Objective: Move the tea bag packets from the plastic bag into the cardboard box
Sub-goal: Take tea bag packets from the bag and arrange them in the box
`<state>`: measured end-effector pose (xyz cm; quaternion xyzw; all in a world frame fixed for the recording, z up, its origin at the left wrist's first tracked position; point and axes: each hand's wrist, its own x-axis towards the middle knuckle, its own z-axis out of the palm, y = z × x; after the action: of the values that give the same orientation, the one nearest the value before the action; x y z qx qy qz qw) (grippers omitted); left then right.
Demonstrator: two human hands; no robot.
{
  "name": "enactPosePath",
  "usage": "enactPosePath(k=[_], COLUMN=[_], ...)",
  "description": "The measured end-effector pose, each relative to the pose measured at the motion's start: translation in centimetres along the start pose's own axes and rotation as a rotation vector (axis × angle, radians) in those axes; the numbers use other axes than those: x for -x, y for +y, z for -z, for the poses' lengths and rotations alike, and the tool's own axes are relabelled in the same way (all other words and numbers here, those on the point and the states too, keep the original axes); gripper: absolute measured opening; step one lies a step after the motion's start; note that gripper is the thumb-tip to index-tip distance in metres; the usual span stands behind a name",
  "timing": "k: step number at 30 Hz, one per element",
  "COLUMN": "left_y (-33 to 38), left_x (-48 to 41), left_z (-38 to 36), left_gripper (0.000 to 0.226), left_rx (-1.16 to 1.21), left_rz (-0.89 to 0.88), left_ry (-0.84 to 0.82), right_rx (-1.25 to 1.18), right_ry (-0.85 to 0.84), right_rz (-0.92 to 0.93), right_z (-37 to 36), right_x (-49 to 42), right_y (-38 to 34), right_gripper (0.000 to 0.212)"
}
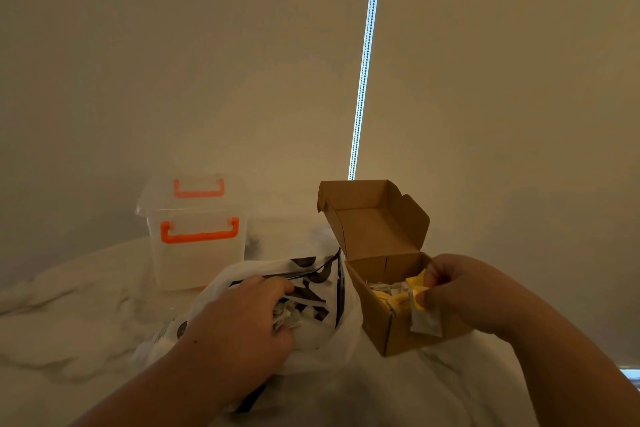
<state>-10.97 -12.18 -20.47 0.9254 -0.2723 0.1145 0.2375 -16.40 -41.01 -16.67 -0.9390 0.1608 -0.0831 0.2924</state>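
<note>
Yellow packet in right grip

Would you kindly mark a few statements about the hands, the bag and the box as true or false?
The cardboard box is open. True.
The left hand lies flat on the sheet. False: it grips tea bag packets inside the plastic bag.
The right hand holds packets at the box. True.
The clear tub has blue handles. False: the tub's handles are orange.
The box is empty. False: packets lie inside.
</note>
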Motion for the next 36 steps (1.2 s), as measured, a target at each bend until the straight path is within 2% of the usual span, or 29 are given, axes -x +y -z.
enactPosePath(k=[3,5,8,11,13,14,16,17,19,21,23,26,28,31,36], left_y=[-0.2,-0.3,-0.3,-0.3,-0.5,-0.6,-0.9,-0.9,-1.0,-1.2,-1.7,-2.1,-2.1,-2.1,-2.4], left_x=[-0.1,-0.1,-0.3,-0.3,-0.4,-0.4,-0.6,-0.6,-0.9,-1.1,-1.4,-1.5,-1.5,-1.7,-2.0], left_z=[-0.1,-0.1,0.0,0.1,0.1,0.0,-0.1,0.0,0.2,0.2,0.1,0.1,-0.1,-0.6,-0.6], left_gripper=[0.049,0.046,0.033,0.034,0.046,0.061,0.096,0.106,0.115,0.115,0.1,0.059,0.037,0.034,0.035], left_rx=[-0.008,-0.013,-0.063,-0.123,-0.161,-0.175,-0.175,-0.173,-0.188,-0.187,-0.162,-0.24,-0.314,-0.366,-0.514], left_rz=[0.004,0.012,0.043,0.081,0.081,0.075,0.074,0.073,0.066,0.065,0.048,0.025,0.058,0.132,0.222], left_ry=[-0.011,-0.021,-0.036,-0.059,-0.069,-0.07,-0.069,-0.066,-0.036,-0.014,0.03,0.133,0.143,0.096,0.076], right_rx=[-0.178,-0.195,0.083,0.373,0.367,0.306,0.085,-0.012,-0.028,0.121,0.331,0.421,0.509,0.618,0.646], right_ry=[0.165,0.27,0.264,0.264,0.334,0.397,0.482,0.455,0.243,-0.017,-0.199,-0.215,-0.205,-0.248,-0.275], right_rz=[0.079,0.073,-0.043,-0.146,-0.103,-0.032,0.245,0.403,0.605,0.674,0.687,0.531,0.487,0.487,0.476], right_z=[-0.7,-1.6,-3.0,-2.8,-2.5,-2.6,-3.2,-3.6,-4.9,-6.9,-9.3,-11.4,-11.7,-11.5,-11.3], right_x=[-0.3,-1.1,-2.1,-2.2,-1.9,-1.4,0.6,1.9,4.7,5.6,5.1,3.9,3.8,4.0,4.6], right_y=[-0.5,-0.5,0.5,0.2,-0.6,-1.4,-3.2,-4.5,-7.5,-9.5,-10.1,-9.2,-8.7,-9.1,-10.1], right_gripper=[0.013,0.014,0.022,0.028,0.035,0.034,0.02,0.016,0.023,0.022,0.026,0.03,0.041,0.05,0.045])
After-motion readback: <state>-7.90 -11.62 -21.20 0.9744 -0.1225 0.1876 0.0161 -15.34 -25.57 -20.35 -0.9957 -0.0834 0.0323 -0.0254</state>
